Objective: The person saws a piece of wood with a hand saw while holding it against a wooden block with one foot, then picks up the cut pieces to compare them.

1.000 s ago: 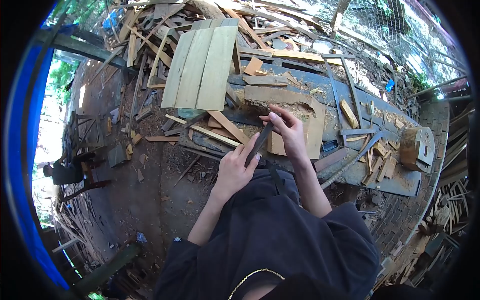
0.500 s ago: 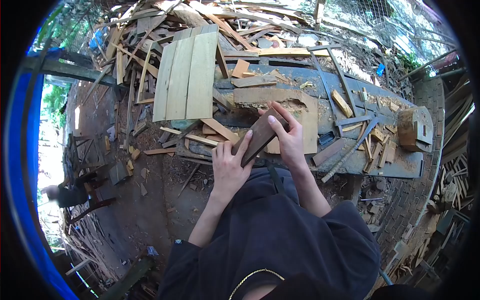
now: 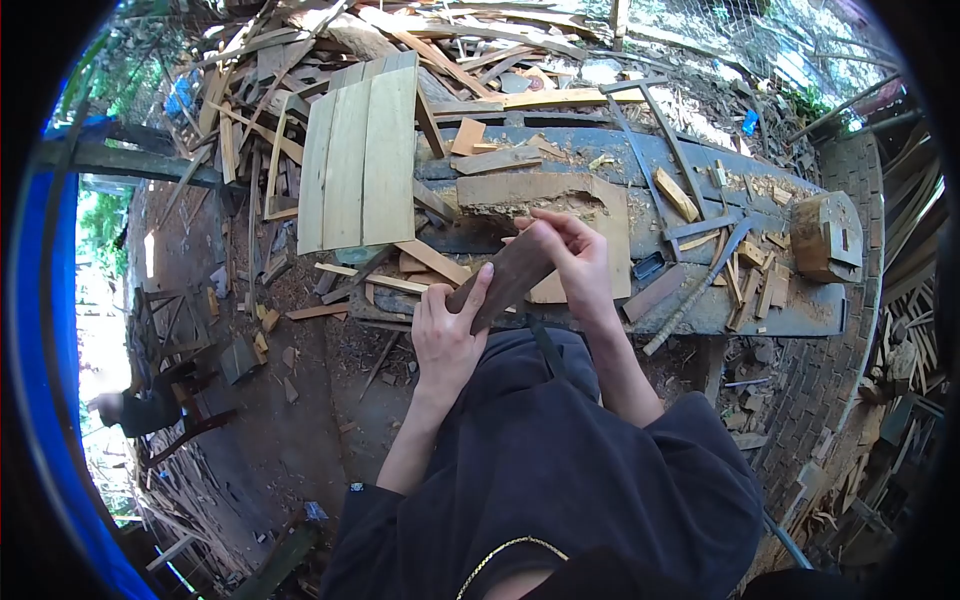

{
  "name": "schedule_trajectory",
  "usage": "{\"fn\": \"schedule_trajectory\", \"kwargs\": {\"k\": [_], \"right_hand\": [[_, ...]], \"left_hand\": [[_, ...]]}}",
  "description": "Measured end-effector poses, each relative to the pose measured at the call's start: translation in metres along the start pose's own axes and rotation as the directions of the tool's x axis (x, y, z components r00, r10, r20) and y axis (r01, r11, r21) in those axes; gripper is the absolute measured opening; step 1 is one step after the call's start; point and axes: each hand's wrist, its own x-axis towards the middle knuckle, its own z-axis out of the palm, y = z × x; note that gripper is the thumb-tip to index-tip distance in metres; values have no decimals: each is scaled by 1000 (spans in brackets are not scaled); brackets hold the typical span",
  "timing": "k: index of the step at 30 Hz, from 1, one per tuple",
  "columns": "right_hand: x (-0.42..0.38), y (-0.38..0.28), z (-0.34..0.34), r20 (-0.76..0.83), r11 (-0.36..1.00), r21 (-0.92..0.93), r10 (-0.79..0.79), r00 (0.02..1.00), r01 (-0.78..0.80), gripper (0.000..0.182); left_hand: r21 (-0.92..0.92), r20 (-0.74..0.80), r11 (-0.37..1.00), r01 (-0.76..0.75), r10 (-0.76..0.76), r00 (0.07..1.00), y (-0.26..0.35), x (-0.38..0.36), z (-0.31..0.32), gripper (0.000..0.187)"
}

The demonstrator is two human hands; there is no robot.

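Observation:
A short dark-brown wooden board [image 3: 510, 275] is held tilted between my two hands, in front of my body and above the bench's near edge. My left hand [image 3: 448, 325] is closed around its lower left end, thumb along the face. At the upper right end, my right hand [image 3: 577, 258] pinches the board, fingers bent over its top edge. Behind it on the bench lies a wide light-brown wooden slab [image 3: 545, 188] with a rough, broken-out hollow, partly hidden by my right hand and the board.
A pale slatted wooden panel [image 3: 345, 170] leans at the bench's left end. On the dark bench [image 3: 790, 310] lie a frame saw [image 3: 677, 150], a long-handled tool [image 3: 700, 285], a small dark tray [image 3: 649, 266], offcuts and a chunky wood block [image 3: 826, 238]. Scrap wood [image 3: 300, 40] is heaped behind.
The board has turned so more of its broad face shows. My right-hand fingers have shifted along its upper end. The whole view has moved slightly.

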Motion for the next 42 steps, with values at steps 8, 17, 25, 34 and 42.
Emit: {"fn": "schedule_trajectory", "kwargs": {"k": [8, 17, 25, 34, 42], "right_hand": [[4, -4, -4, -32, 985, 98, 143, 989, -139, 30], [5, -1, -8, 10, 993, -109, 51, 999, -50, 46], [8, -2, -15, 324, 949, 284, 35, 945, -132, 50], [3, 8, 4, 85, 902, 431, -3, 996, -34, 34], [7, 4, -16, 172, 878, 452, 84, 982, -155, 28]], "left_hand": [[22, -25, 1000, -13, 13, 1000, 3, -1, 2, 97], [-41, -6, 999, 7, -8, 1000, 5, 2, 3, 96], [-831, 547, 104, 546, -17, 837, -3, -2, 5, 31], [-784, 588, -160, 600, 123, 800, 9, 4, 2, 35], [-751, 632, -143, 645, 126, 764, 0, -1, -5, 35]]}}
